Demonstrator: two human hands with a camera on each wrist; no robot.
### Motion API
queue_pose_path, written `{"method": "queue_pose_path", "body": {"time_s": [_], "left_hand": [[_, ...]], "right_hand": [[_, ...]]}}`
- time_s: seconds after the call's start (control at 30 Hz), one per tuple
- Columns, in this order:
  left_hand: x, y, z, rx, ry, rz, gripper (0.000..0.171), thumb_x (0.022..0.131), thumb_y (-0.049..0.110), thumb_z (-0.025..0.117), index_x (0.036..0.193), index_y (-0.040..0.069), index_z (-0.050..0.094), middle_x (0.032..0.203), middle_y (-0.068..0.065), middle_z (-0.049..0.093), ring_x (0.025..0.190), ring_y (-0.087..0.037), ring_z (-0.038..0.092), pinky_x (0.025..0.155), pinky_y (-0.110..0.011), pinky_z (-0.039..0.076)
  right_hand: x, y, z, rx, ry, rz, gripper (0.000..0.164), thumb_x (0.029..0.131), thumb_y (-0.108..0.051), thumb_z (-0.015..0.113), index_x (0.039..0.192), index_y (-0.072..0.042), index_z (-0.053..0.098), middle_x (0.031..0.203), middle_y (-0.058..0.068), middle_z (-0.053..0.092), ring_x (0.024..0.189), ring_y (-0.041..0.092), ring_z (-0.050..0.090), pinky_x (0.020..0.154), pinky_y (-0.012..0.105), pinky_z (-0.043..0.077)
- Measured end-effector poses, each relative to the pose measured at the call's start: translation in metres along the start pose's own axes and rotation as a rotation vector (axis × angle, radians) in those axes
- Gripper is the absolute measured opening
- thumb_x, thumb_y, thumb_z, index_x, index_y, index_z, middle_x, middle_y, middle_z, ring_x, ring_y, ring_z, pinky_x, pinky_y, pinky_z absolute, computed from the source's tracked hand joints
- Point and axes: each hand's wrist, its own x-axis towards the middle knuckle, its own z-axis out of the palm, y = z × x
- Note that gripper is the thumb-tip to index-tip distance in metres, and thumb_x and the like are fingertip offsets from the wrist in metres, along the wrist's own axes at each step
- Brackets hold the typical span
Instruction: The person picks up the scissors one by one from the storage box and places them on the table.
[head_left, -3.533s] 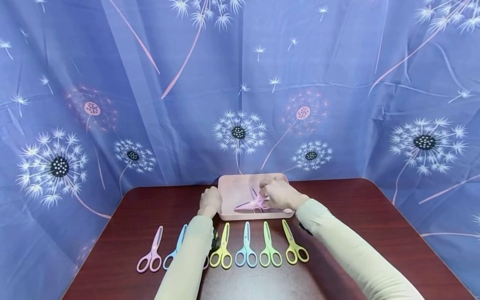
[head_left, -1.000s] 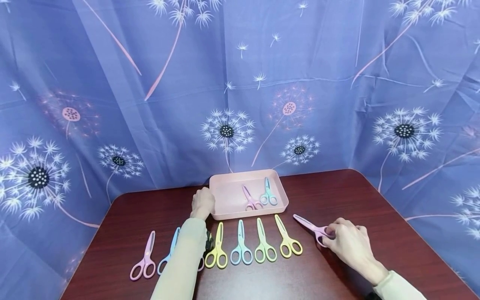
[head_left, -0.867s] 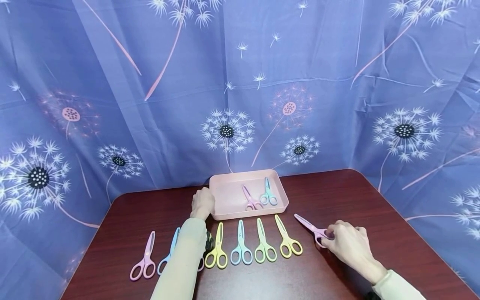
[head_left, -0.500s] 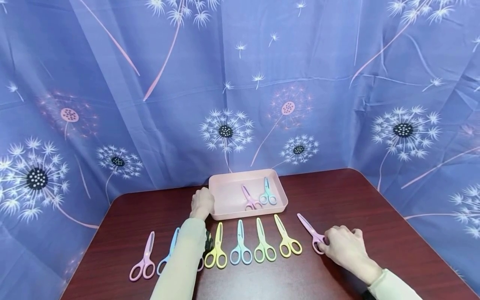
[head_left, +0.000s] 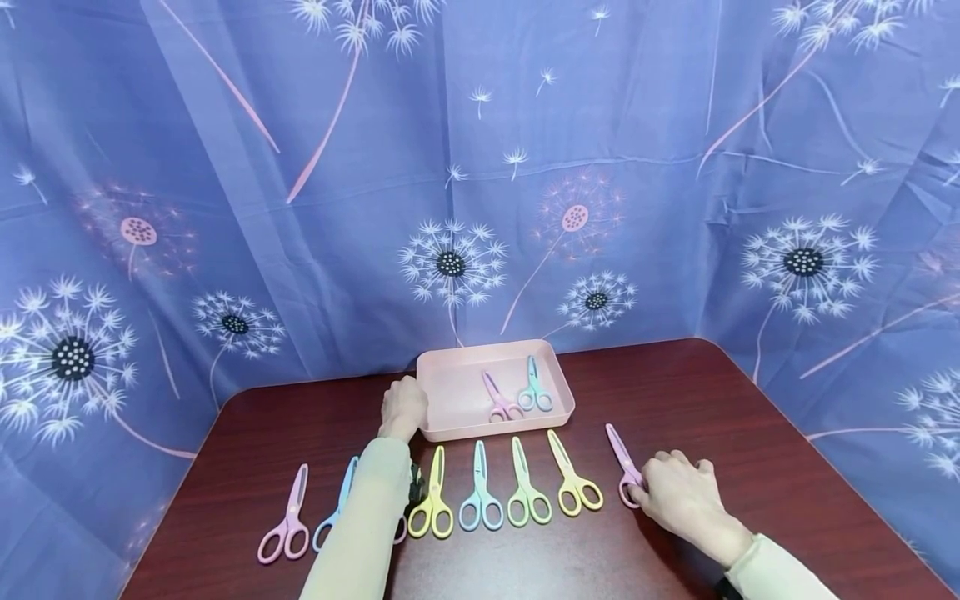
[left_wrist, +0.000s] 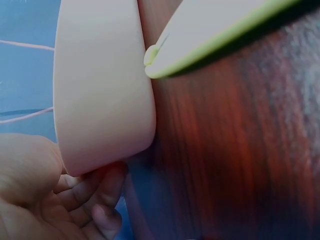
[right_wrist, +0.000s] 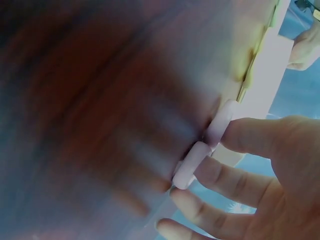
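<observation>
My right hand (head_left: 682, 500) pinches the lilac scissors (head_left: 621, 450) by the handle loops, at the right end of a row of scissors. Their blades point away from me and lean a little left. In the right wrist view, the thumb and fingers meet the lilac handle loops (right_wrist: 191, 167) from either side. My left hand (head_left: 405, 407) grips the left side of the pink tray (head_left: 495, 431). The left wrist view has its curled fingers (left_wrist: 107, 192) against the tray's corner, while part of the thumb is hidden. Inside the tray lie small pink scissors (head_left: 501, 400) and teal scissors (head_left: 535, 387).
Along the table (head_left: 637, 392) lie pink scissors (head_left: 288, 521), blue scissors (head_left: 345, 496), yellow scissors (head_left: 433, 496), light blue scissors (head_left: 481, 492), green scissors (head_left: 525, 487) and more yellow scissors (head_left: 573, 479). My left forearm partly covers the row. A blue curtain (head_left: 480, 208) hangs behind.
My right hand has come out of the tray with the lilac scissors to the table's right side, then turned them more upright and shifted them slightly left. My left hand stays at the tray.
</observation>
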Motion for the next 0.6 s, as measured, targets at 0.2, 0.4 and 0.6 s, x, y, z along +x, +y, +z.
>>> {"method": "queue_pose_path", "body": {"time_s": [0.2,0.4,0.6], "left_hand": [[0.0004,-0.0007,0.0003,0.006,-0.005,-0.015,0.025,0.095,0.003,0.048,0.083,0.000,0.070,0.079,-0.018,0.066,0.074,-0.036,0.066,0.061,-0.041,0.054],[0.0001,0.0001,-0.0002,0.010,-0.017,-0.018,0.024,0.096,0.004,0.049,0.084,0.001,0.070,0.079,-0.017,0.066,0.076,-0.036,0.067,0.064,-0.042,0.055],[-0.0017,0.0025,-0.0013,0.012,-0.024,-0.014,0.023,0.095,0.003,0.052,0.081,0.002,0.070,0.077,-0.016,0.066,0.075,-0.036,0.067,0.065,-0.042,0.056]], "right_hand": [[0.0004,-0.0004,0.0021,-0.006,0.011,0.000,0.042,0.077,-0.036,0.076,0.055,-0.021,0.043,0.066,-0.002,0.050,0.076,0.027,0.054,0.066,0.054,0.037],[-0.0007,0.0003,0.0037,-0.010,0.024,-0.008,0.043,0.076,-0.036,0.076,0.055,-0.022,0.043,0.066,-0.002,0.049,0.075,0.026,0.054,0.065,0.053,0.037],[-0.0009,0.0011,0.0004,-0.007,0.013,-0.011,0.042,0.079,-0.039,0.076,0.056,-0.022,0.044,0.065,-0.003,0.049,0.075,0.026,0.054,0.065,0.052,0.037]]}}
